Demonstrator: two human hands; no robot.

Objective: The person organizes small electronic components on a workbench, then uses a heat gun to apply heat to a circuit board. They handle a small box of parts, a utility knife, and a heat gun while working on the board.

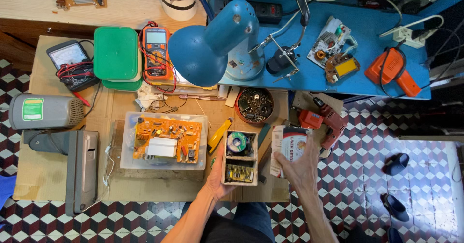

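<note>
Small open box held upright at the bench's near edge, both hands on the job

The left hand (217, 178) cups the small open-topped box (239, 158) from its left side, long axis running away from the person; the right hand (300, 168) sits just right of it, fingers wrapped round a white carton (288, 146). Further out: an orange circuit board (166, 139) in a clear tray (126, 163), then the blue desk lamp (212, 42).

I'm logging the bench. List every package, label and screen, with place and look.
Small carton: in right hand, white with red print.
Green label: on grey cylinder at left edge.
Orange multimeter: behind the lamp, grey screen.
Black analog meter: far left, pale dial.
</note>
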